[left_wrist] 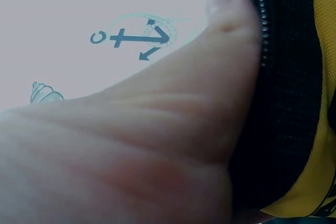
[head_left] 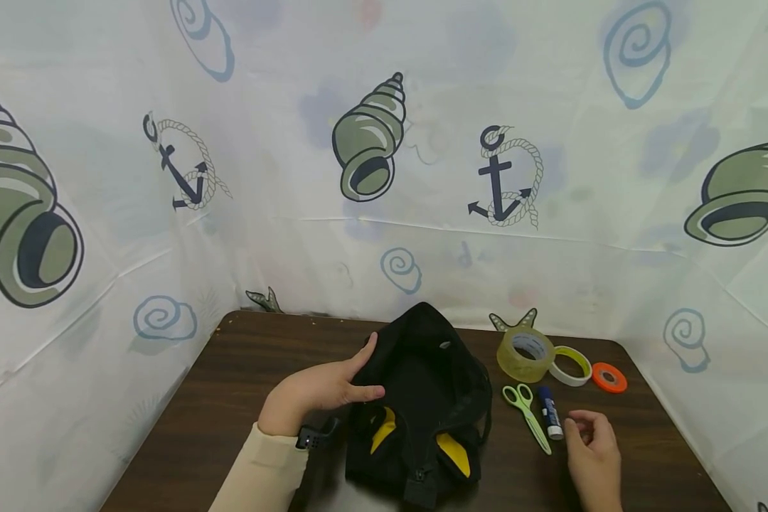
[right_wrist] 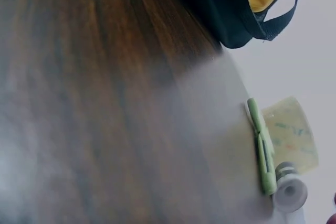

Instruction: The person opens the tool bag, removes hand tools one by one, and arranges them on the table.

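A black zippered bag [head_left: 425,384] with yellow panels stands upright in the middle of the table, its top gaping toward me. My left hand [head_left: 323,387] grips the bag's left side, with the thumb over the near face; some fingers are hidden. In the left wrist view that hand [left_wrist: 173,124] lies against the zipper edge. On the right, my right hand [head_left: 594,451] rests with loosely bent fingers and holds nothing. Nearest to it is a blue and white glue stick [head_left: 550,414]. Light green scissors [head_left: 528,418] lie just left of the glue stick.
Behind the scissors sit a wide clear tape roll [head_left: 510,361], a white and yellow tape roll [head_left: 582,378] and a small orange roll [head_left: 609,377]. The brown wooden table [head_left: 249,348] is bordered by a patterned curtain [head_left: 281,213] at the back and sides.
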### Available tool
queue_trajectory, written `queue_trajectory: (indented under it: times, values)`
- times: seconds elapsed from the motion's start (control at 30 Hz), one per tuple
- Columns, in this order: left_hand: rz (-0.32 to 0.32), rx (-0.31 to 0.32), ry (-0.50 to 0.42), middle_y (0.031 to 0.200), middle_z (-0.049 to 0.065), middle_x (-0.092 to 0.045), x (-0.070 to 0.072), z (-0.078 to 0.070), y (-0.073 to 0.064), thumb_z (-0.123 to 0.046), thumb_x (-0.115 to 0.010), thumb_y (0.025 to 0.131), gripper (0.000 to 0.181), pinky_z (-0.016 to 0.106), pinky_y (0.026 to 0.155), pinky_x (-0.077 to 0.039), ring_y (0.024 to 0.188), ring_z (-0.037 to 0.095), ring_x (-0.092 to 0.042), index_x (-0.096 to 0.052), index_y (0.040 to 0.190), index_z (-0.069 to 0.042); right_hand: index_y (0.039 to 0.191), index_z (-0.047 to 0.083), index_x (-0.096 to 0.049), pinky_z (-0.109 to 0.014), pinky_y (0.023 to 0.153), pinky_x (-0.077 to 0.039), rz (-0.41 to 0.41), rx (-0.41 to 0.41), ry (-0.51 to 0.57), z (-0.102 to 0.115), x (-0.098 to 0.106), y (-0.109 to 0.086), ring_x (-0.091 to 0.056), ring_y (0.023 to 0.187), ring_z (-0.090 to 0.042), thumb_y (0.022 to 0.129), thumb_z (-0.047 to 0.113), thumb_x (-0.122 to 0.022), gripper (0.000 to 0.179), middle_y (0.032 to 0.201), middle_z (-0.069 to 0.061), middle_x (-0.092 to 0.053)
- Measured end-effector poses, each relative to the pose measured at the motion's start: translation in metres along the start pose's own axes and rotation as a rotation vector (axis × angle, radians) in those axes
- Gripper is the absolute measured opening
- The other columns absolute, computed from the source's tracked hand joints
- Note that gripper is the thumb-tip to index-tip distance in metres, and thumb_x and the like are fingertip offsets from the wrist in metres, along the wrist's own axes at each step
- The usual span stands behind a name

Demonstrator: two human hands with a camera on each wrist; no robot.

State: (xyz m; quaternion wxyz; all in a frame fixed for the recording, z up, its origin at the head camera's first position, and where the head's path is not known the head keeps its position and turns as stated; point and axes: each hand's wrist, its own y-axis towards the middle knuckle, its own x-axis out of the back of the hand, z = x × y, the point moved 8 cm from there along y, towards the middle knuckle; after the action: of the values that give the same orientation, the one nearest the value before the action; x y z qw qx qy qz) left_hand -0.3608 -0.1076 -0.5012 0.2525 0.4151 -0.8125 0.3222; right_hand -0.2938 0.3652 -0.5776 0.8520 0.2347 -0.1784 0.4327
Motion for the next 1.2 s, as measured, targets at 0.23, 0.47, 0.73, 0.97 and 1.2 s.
queue_trajectory:
  times: [0.23,0.47,0.73,0.97,1.2]
  values:
    - [-0.007,-0.001,-0.005,0.178,0.005,-0.036,0.0,0.001,-0.001,-0.071,-0.071,0.095,0.109,0.061,0.122,-0.045,0.152,0.034,-0.055,0.005,0.171,-0.054,0.115,0.009,-0.071,-0.02,0.062,-0.042,-0.023,0.007,0.067,0.02,-0.002,-0.011,-0.052,0.074,-0.006,0.106,0.012,-0.068,0.01,0.088,0.005,-0.061]
    - [-0.003,-0.005,-0.021,0.178,0.006,-0.036,-0.001,-0.001,0.0,-0.068,-0.075,0.094,0.112,0.062,0.123,-0.044,0.153,0.035,-0.053,0.005,0.171,-0.054,0.108,-0.002,-0.071,-0.02,0.061,-0.042,-0.093,0.151,0.353,0.065,-0.001,-0.027,-0.053,0.071,-0.009,0.103,-0.006,-0.068,0.007,0.084,0.005,-0.059]
    - [0.004,-0.005,-0.016,0.176,0.011,-0.039,-0.002,-0.003,-0.001,-0.065,-0.079,0.093,0.118,0.062,0.123,-0.044,0.151,0.036,-0.055,0.007,0.173,-0.049,0.11,-0.009,-0.064,-0.032,0.058,-0.044,0.145,0.164,0.62,0.127,-0.033,-0.034,-0.052,0.065,-0.018,0.107,-0.003,-0.063,0.006,0.079,-0.001,-0.056]
    - [0.016,-0.013,-0.046,0.177,0.01,-0.037,-0.006,-0.002,-0.001,-0.069,-0.08,0.09,0.121,0.063,0.122,-0.044,0.151,0.036,-0.055,0.007,0.172,-0.051,0.114,-0.007,-0.062,-0.029,0.065,-0.052,0.46,0.194,0.662,0.179,-0.07,-0.049,-0.053,0.07,-0.023,0.11,0.003,-0.061,0.01,0.082,-0.002,-0.055]
    - [0.004,-0.019,-0.011,0.176,0.01,-0.039,-0.002,-0.001,0.0,-0.071,-0.078,0.09,0.121,0.061,0.122,-0.045,0.15,0.035,-0.057,0.008,0.173,-0.048,0.117,-0.006,-0.062,-0.027,0.076,-0.058,0.836,0.283,0.553,0.222,-0.106,-0.056,-0.06,0.077,-0.02,0.112,0.011,-0.06,0.018,0.089,-0.005,-0.059]
